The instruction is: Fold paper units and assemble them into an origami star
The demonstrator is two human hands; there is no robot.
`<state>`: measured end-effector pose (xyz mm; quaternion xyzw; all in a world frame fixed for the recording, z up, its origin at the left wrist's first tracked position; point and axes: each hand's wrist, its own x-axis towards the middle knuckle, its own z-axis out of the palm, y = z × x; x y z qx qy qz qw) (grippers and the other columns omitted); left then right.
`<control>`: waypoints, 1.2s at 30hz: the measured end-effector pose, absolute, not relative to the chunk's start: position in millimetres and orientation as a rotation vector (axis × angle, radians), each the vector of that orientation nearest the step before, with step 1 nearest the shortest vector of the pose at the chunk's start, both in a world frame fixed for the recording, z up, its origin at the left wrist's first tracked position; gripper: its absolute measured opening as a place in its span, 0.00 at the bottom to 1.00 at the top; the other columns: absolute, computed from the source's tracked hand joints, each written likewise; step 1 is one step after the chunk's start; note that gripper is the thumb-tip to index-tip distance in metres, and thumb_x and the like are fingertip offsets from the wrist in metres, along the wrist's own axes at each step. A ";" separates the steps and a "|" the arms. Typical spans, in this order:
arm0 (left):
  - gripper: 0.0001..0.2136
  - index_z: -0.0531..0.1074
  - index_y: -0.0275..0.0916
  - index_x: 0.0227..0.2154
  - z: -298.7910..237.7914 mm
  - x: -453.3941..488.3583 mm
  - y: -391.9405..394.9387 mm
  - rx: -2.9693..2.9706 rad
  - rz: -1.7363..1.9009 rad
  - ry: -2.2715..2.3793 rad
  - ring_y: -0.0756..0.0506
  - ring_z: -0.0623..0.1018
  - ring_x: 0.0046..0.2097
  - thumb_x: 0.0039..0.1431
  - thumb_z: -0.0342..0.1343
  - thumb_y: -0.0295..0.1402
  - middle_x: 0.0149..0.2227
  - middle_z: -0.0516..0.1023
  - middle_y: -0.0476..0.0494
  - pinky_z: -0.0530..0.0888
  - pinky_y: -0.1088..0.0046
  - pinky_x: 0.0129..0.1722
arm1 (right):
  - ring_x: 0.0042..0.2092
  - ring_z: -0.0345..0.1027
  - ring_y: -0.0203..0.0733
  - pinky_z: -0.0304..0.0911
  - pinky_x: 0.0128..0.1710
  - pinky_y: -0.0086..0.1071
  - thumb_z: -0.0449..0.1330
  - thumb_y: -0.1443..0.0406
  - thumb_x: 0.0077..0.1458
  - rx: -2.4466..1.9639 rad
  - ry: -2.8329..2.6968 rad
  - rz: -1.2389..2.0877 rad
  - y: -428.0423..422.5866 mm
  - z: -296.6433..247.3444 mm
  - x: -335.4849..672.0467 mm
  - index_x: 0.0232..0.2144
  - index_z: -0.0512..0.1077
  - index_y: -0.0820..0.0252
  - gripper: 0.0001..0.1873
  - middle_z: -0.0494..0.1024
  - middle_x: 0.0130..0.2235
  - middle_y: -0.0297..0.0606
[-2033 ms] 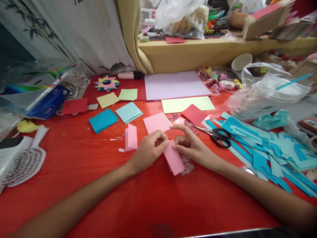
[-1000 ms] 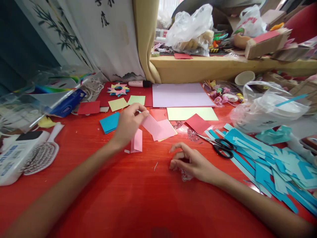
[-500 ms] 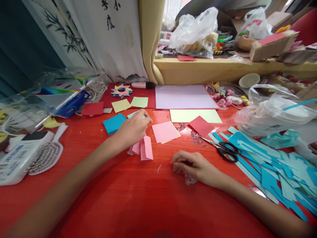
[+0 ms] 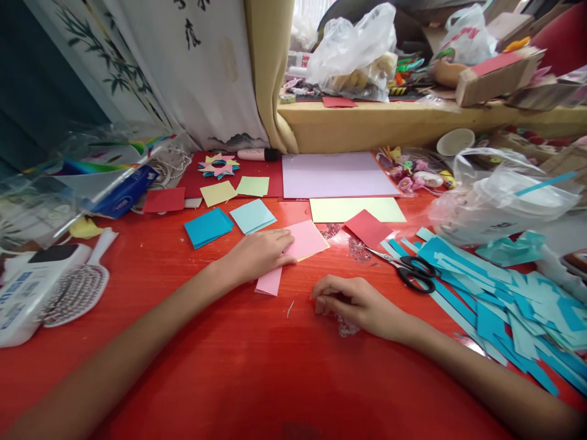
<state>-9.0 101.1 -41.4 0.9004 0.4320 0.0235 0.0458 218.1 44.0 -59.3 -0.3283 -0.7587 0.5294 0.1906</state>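
My left hand [image 4: 263, 253] lies over the left edge of a pink square of paper [image 4: 306, 239], fingers stretched out and touching it. A yellow sheet edge peeks from under that square. Below the same hand a folded pink paper [image 4: 268, 282] shows partly; the rest is covered. My right hand [image 4: 355, 304] rests on the red table with fingers curled in and nothing visible in them. Behind the left hand lie a light blue paper square [image 4: 253, 216] and darker blue folded squares [image 4: 208, 228]. A star-shaped paper ring [image 4: 219, 165] sits farther back.
Black-handled scissors [image 4: 415, 273] lie beside blue paper strips [image 4: 499, 299] on the right. A red square [image 4: 367, 228], a pale yellow sheet [image 4: 353, 209] and a lilac sheet [image 4: 337, 175] lie behind. A hairbrush [image 4: 82, 287] and white box [image 4: 36, 290] stand left; a bagged container [image 4: 504, 195] stands right.
My left hand has moved right and nearer, from above the light blue square onto the pink square, uncovering the light blue one. My right hand stays put. The view has shifted slightly.
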 end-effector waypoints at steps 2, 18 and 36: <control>0.15 0.67 0.37 0.45 -38.5 -9.3 101.1 2.734 0.035 1.311 0.42 0.72 0.52 0.61 0.48 0.41 0.51 0.72 0.40 0.70 0.66 0.47 | 0.33 0.68 0.32 0.63 0.33 0.26 0.50 0.68 0.60 -0.925 -2.139 1.485 44.2 -59.5 218.2 0.36 0.66 0.61 0.05 0.74 0.32 0.35; 0.14 0.68 0.39 0.43 -38.8 -19.2 107.2 2.776 0.045 1.141 0.45 0.72 0.49 0.64 0.44 0.40 0.52 0.70 0.43 0.69 0.72 0.42 | 0.33 0.69 0.32 0.63 0.33 0.26 0.50 0.66 0.60 -0.906 -2.138 1.507 45.1 -58.0 218.8 0.36 0.66 0.61 0.06 0.75 0.32 0.36; 0.15 0.69 0.38 0.46 -44.0 -24.0 109.6 2.861 0.031 1.098 0.43 0.70 0.55 0.62 0.45 0.40 0.56 0.67 0.39 0.69 0.68 0.49 | 0.34 0.69 0.33 0.63 0.34 0.28 0.50 0.67 0.60 -0.903 -2.159 1.483 44.8 -58.5 219.5 0.36 0.66 0.60 0.06 0.74 0.32 0.36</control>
